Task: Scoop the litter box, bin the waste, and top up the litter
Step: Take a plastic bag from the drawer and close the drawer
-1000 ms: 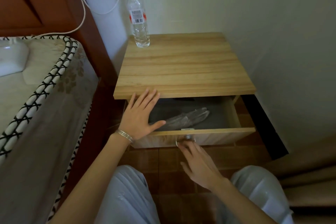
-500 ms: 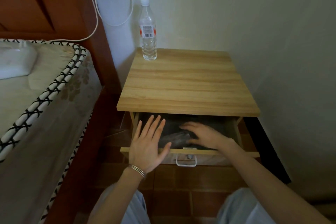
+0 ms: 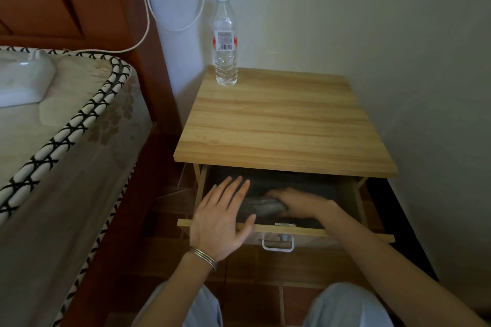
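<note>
Your right hand point(image 3: 297, 203) grips a crumpled grey plastic bag point(image 3: 261, 207) inside the open light-wood nightstand drawer point(image 3: 305, 231); left hand point(image 3: 221, 216) rests flat on its front edge, released. No litter box visible: scooping, binning, topping up all remain.

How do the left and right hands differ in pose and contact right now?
The left hand lies flat with fingers straight and spread over the drawer's front edge, holding nothing; the right hand is inside the drawer, fingers curled round a clear plastic bundle. The left hand's wrist wears a metal bracelet; the right hand's wrist is bare. Both reach into the same open drawer of the nightstand.
</note>
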Motion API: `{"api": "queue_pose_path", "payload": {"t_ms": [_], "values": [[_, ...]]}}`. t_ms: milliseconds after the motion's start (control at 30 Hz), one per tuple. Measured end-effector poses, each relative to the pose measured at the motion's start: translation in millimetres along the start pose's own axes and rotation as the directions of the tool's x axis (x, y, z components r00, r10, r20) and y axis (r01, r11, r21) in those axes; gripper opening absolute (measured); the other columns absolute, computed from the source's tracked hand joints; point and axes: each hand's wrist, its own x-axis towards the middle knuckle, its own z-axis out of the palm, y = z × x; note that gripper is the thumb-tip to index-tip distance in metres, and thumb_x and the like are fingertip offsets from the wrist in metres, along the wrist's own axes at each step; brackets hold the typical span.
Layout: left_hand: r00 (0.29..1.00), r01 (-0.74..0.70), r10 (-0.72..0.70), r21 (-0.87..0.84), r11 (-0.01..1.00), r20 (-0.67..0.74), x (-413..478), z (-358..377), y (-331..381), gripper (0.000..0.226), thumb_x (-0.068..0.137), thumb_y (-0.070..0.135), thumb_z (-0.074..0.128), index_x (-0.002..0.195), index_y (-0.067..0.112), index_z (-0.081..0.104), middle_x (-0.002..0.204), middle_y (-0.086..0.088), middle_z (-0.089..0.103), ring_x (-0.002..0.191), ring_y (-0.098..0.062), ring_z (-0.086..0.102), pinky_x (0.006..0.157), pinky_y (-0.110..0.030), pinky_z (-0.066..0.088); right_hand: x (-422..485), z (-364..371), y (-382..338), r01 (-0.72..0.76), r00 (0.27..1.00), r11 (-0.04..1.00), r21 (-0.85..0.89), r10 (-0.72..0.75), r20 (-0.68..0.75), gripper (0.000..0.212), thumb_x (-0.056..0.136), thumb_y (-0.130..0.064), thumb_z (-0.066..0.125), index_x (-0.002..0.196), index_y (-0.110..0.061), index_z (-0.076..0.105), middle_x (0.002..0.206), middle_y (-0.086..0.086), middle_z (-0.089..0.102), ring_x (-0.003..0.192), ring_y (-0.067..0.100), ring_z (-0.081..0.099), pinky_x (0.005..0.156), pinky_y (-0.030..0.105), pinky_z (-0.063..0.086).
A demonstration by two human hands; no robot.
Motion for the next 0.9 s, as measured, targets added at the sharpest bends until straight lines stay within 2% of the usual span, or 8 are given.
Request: {"api": "queue_pose_path", "payload": {"t_ms": [200,333,400,500,600,733,833,900], "values": [[0.996,-0.078,0.076,-0.054,0.996,-0.046,-2,0,-3,0.065,0.087,0.054,0.045,0.141,0.018,0.041,0.145,-0.001,0.043,0.133,-0.015,0.039,0.106,-0.035,0.038,-41,-17,-15,0.059,0.946,0.997,-0.039,-0.069,-0.315,0.06,0.083,-0.018,0.064,0.134,-0.029,0.036,0.129,-0.001,0.051,0.112,0.013,0.052,0.092,0.036,0.047],[0.971,-0.184,0.149,-0.183,0.966,-0.188,-7,-4,-9,0.058,0.091,0.047,0.043,0.141,0.02,0.038,0.148,0.004,0.034,0.138,-0.013,0.03,0.116,-0.034,0.02,-82,-38,-30,0.11,0.91,0.994,-0.022,-0.109,-0.399,0.068,0.087,-0.027,0.063,0.143,-0.031,0.025,0.142,-0.006,0.041,0.125,0.009,0.043,0.1,0.028,0.041],[0.949,-0.242,0.18,-0.234,0.941,-0.257,-12,-8,-9,0.053,0.094,0.044,0.041,0.14,0.019,0.039,0.147,0.004,0.036,0.139,-0.012,0.028,0.115,-0.03,0.019,-102,-43,-33,0.158,0.892,0.987,0.012,-0.138,-0.43,0.066,0.087,-0.03,0.062,0.141,-0.039,0.025,0.141,-0.012,0.041,0.125,0.004,0.041,0.101,0.025,0.039],[0.907,-0.342,0.264,-0.207,0.917,-0.328,-25,-11,-3,0.047,0.093,0.037,0.047,0.134,0.016,0.047,0.142,0.0,0.045,0.137,-0.014,0.033,0.113,-0.034,0.026,-130,-32,-37,0.202,0.852,0.978,0.046,-0.153,-0.501,0.058,0.086,-0.032,0.063,0.135,-0.044,0.034,0.116,-0.023,0.049,0.099,0.005,0.055,0.081,0.023,0.047],[0.851,-0.412,0.322,-0.148,0.899,-0.416,-45,-5,9,0.042,0.089,0.029,0.052,0.129,0.017,0.05,0.135,-0.001,0.051,0.133,-0.015,0.04,0.112,-0.038,0.026,-155,-1,-36,0.255,0.806,0.965,0.055,-0.18,-0.564,0.052,0.084,-0.034,0.063,0.132,-0.038,0.044,0.099,-0.016,0.054,0.081,0.013,0.056,0.069,0.024,0.046],[0.806,-0.458,0.356,-0.117,0.881,-0.473,-85,13,22,0.035,0.088,0.023,0.057,0.122,0.014,0.055,0.128,-0.003,0.055,0.126,-0.017,0.046,0.108,-0.034,0.033,-190,58,-34,0.285,0.795,0.953,0.107,-0.173,-0.581,0.05,0.082,-0.029,0.065,0.13,-0.029,0.05,0.119,-0.016,0.056,0.111,0.005,0.055,0.091,0.018,0.044],[0.823,-0.458,0.345,-0.168,0.873,-0.45,-110,29,35,0.031,0.088,0.021,0.059,0.117,0.011,0.062,0.123,-0.004,0.059,0.121,-0.016,0.051,0.102,-0.031,0.042,-217,105,-27,0.293,0.816,0.935,0.198,-0.137,-0.561,0.051,0.081,-0.019,0.069,0.128,-0.026,0.053,0.121,-0.015,0.058,0.115,0.005,0.054,0.093,0.02,0.044],[0.842,-0.445,0.338,-0.186,0.876,-0.421,-119,44,42,0.028,0.088,0.019,0.06,0.113,0.009,0.066,0.12,-0.004,0.063,0.118,-0.015,0.054,0.098,-0.032,0.046,-229,133,-18,0.282,0.827,0.924,0.259,-0.097,-0.554,0.046,0.081,-0.028,0.071,0.125,-0.031,0.056,0.12,-0.016,0.06,0.114,0.005,0.055,0.094,0.022,0.045]]}}
